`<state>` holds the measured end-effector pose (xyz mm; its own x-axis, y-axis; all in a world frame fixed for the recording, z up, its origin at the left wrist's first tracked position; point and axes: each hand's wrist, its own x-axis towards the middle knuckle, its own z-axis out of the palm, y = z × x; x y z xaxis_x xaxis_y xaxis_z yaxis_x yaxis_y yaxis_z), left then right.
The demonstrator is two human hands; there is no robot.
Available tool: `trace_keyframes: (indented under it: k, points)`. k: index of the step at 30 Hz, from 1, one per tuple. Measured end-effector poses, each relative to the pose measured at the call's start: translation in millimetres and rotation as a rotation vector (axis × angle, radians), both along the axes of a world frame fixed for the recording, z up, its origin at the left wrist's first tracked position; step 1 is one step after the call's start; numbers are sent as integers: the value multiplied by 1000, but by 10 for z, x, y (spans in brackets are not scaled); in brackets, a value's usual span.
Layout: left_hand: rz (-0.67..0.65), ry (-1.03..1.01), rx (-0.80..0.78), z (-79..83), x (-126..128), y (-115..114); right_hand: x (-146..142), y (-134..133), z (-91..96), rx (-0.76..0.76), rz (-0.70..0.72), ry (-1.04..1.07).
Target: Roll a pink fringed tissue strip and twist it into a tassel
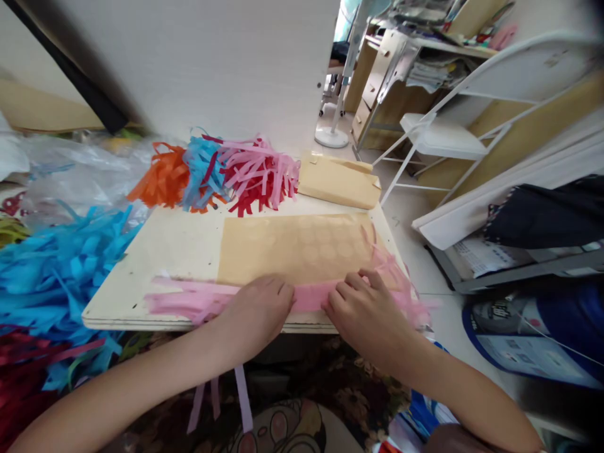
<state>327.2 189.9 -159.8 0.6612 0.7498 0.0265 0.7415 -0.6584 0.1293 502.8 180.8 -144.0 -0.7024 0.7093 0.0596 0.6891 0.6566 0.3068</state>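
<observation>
A band of pink tissue paper [309, 297] with fringed ends lies along the front edge of a small cream table [174, 239]. My left hand [268, 305] presses on its left part with curled fingers. On its right part, my right hand [356, 305] is closed with bent fingers. A short stretch of the band shows between them. Loose pink strips [189, 301] spread out to the left, and more fan out past my right hand. Behind the band lies a flat tan paper sheet [264, 245] with faint round marks. The fingertips are partly hidden.
Orange [163, 176], blue [202, 170] and pink-and-red tassels [259, 170] lie at the table's back edge beside a folded tan paper packet [337, 180]. A heap of blue fringe [66, 270] is at the left. A white folding chair [443, 141] stands at the right.
</observation>
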Motion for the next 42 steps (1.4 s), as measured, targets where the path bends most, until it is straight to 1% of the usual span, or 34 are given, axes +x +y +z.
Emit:
trace_keyframes:
  k: [2,4,7,10,15,17,21,25,29,31,32,33,35,36,37,38,40,41,42]
  points:
    - [28,36,-26,21,19,5,-16,71,23,-60,60,-30]
    - [85,67,15,14,31,7,8,149,9,-117,94,-44]
    - [163,107,139,-29,38,2,117,262,-60,-152,51,-64]
    - [226,150,241,-66,43,-24,228,330,-122,-148,-14,-102]
    - [330,195,333,-90,57,-95,252,331,-145,-94,-29,-122]
    - [345,206,355,-101,58,-116,233,328,-140,-86,-36,-126]
    - [325,221,370,-116,53,-130,203,353,-141,-110,-81,-148]
    - [325,186,400,-110,51,-112,214,394,-181,-117,-75,-156]
    - [339,191,376,-101,42,-91,221,417,-166,-149,-103,-163]
    - [340,187,378,-90,42,-86,173,382,-113,-148,-121,-172]
    - [334,176,395,-80,46,-85,130,345,-85,-110,-145,-166]
    - [325,161,423,-70,53,-86,74,293,-62,-37,-172,-146]
    - [316,132,493,-51,74,-94,-62,159,-56,157,-199,-55]
    - [317,120,525,-46,86,-101,-131,85,-79,228,-169,15]
    - [324,110,549,-45,96,-108,-194,16,-119,244,-109,89]
    - [330,105,561,-48,103,-114,-243,-46,-172,205,-39,157]
    - [336,99,566,-64,103,-121,-286,-133,-295,66,67,244]
    - [334,100,565,-72,96,-121,-276,-158,-350,12,79,260]
    - [333,103,568,-78,85,-117,-247,-174,-395,-16,63,264]
